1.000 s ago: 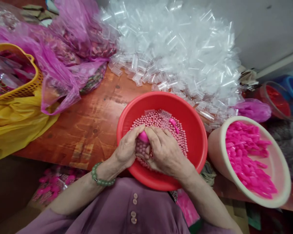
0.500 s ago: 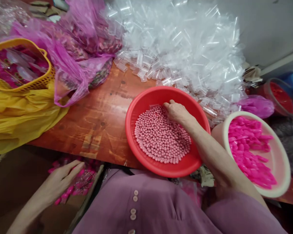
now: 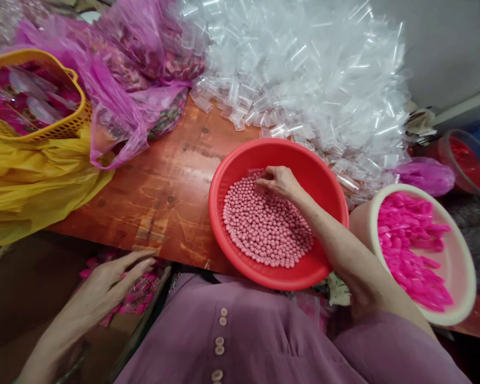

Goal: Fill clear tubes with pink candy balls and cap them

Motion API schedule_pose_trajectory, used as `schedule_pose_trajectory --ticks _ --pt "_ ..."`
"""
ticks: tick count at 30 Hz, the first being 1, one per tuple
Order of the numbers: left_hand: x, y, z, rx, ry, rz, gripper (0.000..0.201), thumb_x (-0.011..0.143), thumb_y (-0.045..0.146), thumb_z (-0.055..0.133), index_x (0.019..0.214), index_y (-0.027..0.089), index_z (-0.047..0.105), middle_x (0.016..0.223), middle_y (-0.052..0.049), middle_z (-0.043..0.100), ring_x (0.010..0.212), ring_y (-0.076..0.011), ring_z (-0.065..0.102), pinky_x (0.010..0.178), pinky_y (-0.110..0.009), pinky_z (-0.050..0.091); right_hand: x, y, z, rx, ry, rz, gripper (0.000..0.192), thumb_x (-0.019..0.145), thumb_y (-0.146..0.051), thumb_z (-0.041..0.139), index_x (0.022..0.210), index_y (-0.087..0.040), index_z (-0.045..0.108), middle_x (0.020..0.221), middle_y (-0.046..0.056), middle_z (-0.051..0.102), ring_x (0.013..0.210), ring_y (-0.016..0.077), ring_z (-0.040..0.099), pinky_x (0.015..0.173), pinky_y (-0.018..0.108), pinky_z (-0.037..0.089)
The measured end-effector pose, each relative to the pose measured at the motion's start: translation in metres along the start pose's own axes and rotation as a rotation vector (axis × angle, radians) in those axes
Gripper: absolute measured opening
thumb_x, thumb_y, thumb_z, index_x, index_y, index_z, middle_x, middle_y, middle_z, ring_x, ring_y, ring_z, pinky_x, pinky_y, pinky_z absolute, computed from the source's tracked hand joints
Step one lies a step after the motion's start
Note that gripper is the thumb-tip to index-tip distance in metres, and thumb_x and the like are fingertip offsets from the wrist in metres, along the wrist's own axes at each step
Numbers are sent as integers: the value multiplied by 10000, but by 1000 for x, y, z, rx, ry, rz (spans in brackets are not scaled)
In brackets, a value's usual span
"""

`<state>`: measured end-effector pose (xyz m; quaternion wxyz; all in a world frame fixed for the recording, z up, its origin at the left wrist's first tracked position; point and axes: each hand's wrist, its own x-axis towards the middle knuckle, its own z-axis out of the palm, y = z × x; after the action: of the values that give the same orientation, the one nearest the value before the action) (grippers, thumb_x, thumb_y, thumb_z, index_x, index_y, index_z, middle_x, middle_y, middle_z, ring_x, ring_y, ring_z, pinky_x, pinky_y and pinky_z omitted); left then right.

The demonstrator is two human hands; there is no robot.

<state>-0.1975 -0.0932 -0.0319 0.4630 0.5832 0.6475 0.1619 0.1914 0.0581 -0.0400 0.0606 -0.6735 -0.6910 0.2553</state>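
1. We see a red basin of pale pink beads.
2. A cream tub holds magenta caps.
3. The basket is yellow, our blouse mauve.

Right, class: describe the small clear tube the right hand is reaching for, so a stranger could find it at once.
Start at the red bowl on the wooden table, filled with small pink balls. At its far side the right hand pinches at a clear tube lying on the balls. Unlike the heap of clear tubes behind the bowl, this one lies inside the bowl, by the fingertips.
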Motion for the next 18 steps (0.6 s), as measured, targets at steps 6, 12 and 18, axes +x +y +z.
schedule_pose_trajectory --ticks 6,12,18 --pt "13 66 24 -115 -32 168 315 829 459 618 949 197 745 864 -67 777 765 -213 722 764 -291 567 -10 -10 8 36 -277 -89 148 798 -288 678 757 -157 733 703 24 717 634 135 598 609 242 394" --pt "21 93 40 -187 140 296 163 846 330 636 900 227 749 798 -16 762 728 -171 694 771 -270 541 -16 -9 4 190 -403 -233 133 773 -256 695 867 -163 714 836 25 745 755 155 649 704 248 461" --pt "42 107 60 -172 169 582 156 849 214 632 952 190 746 853 -47 765 764 -163 695 760 -264 522 -25 -12 -7 166 -545 -384 236 810 -257 679 1026 -164 699 956 38 716 854 160 643 786 273 486"
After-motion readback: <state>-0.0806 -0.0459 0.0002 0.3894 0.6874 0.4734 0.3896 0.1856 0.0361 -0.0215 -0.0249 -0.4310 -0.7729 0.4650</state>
